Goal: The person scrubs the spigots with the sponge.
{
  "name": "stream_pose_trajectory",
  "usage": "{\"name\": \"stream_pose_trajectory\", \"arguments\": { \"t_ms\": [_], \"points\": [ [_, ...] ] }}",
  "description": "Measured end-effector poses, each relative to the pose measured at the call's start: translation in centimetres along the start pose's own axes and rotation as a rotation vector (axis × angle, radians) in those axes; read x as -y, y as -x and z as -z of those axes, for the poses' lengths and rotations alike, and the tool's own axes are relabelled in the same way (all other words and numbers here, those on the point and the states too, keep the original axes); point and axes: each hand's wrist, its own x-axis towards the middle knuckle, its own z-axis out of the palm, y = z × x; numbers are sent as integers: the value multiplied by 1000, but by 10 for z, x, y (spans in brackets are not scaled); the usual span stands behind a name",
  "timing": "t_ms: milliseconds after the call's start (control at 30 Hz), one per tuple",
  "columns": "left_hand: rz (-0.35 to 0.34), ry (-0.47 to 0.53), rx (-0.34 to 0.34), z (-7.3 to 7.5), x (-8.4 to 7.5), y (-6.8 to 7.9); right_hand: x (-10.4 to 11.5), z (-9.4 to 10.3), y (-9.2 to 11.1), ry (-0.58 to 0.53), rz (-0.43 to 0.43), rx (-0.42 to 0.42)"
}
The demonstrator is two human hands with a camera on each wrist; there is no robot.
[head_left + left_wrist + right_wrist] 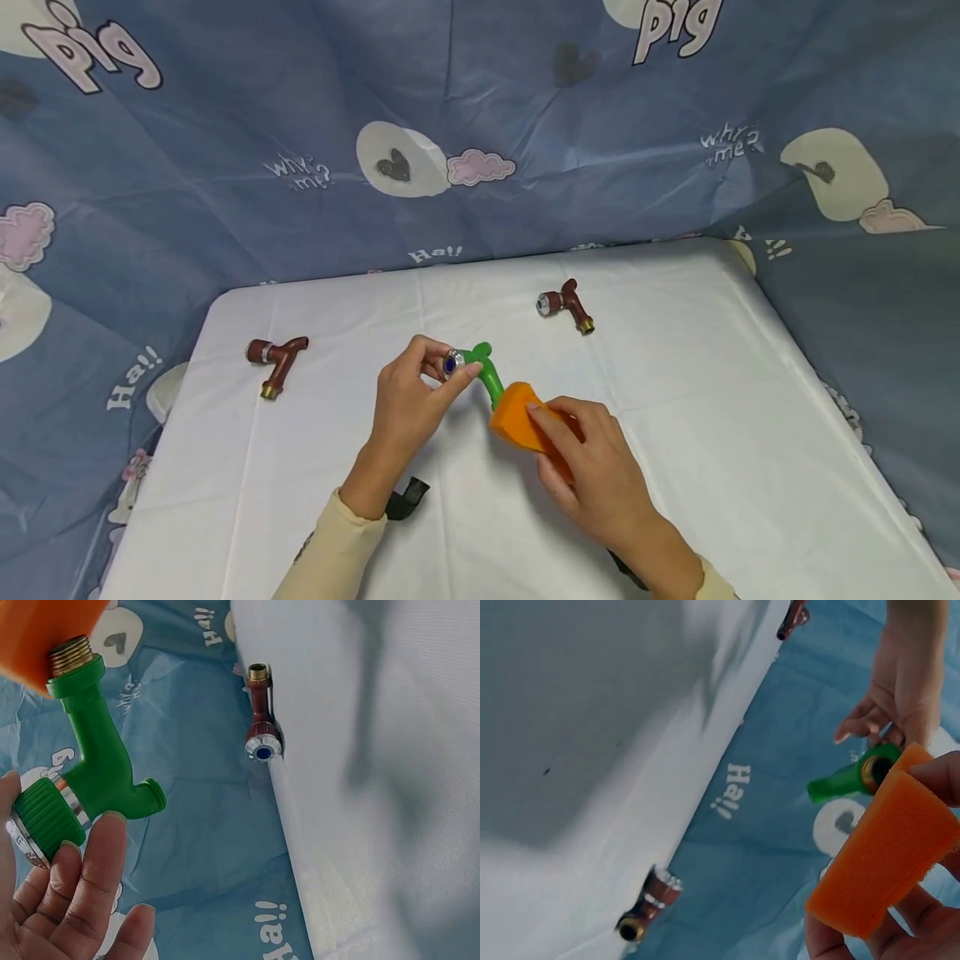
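A green faucet (489, 377) with a brass threaded end (71, 656) and a silver-rimmed, blue-centred knob is held up over the white table. My left hand (412, 392) pinches it by the knob (51, 811), thumb on one side and fingers on the other. In my right hand (600, 467) is an orange sponge (517, 417), gripped between thumb and fingers. The sponge is right by the faucet's threaded end; in the left wrist view it lies behind the threads, and whether they touch I cannot tell.
A brown faucet (279, 362) lies at the table's left. Another brown faucet (567, 307) lies toward the back right. The white-covered table (712, 400) meets a blue printed cloth (525, 108) at its back edge. Black straps (408, 498) show near the wrists.
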Motion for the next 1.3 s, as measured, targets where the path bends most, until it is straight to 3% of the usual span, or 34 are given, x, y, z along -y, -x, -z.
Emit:
{"name": "stream_pose_trajectory", "arguments": {
  "t_ms": [567,900,1300],
  "points": [
    [9,27,-7,2,2,-2,-20,3,8,12,-99,-3],
    [14,39,-11,2,1,-2,-19,1,-1,-3,-48,-93],
    [38,72,-7,2,2,-3,-23,0,-1,13,-33,-106]
  ]
}}
